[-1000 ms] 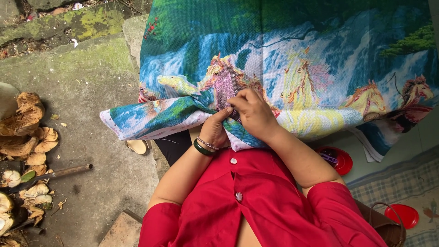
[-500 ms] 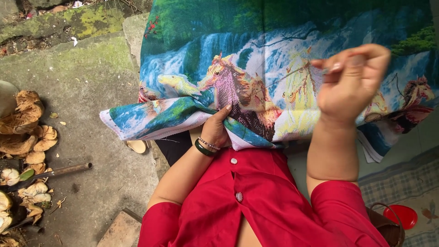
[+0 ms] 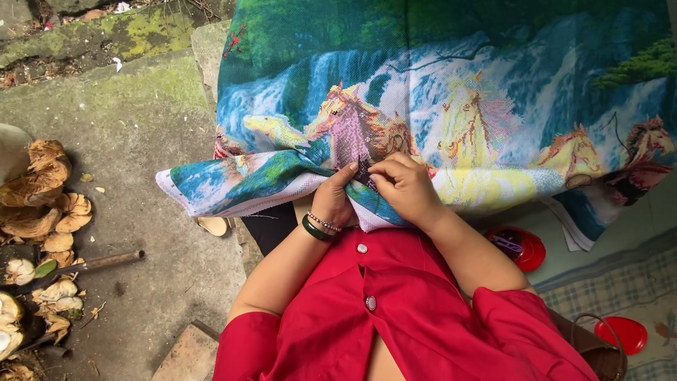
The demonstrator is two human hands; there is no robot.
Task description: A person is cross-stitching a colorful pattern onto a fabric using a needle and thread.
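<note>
A large embroidery cloth [image 3: 451,92] printed with horses and a waterfall lies spread over my lap. My left hand [image 3: 334,197], with a green bangle and bead bracelet at the wrist, pinches the cloth's folded near edge from below. My right hand [image 3: 402,185] rests on the cloth beside it, its fingertips pinched together at the dark stitched patch by the purple horse. Whatever it pinches is too small to see. My red buttoned top fills the lower middle of the view.
Coconut husks [image 3: 35,197] and a stick-like tool [image 3: 77,264] lie on the concrete at the left. A sandal [image 3: 211,226] peeks out under the cloth. A red lid [image 3: 518,247] with small items and another red lid [image 3: 620,335] sit at the right, near a checked mat.
My right hand, raised high to the right half a second ago, has come back down to the cloth beside my left hand. The left hand has stayed on the fold.
</note>
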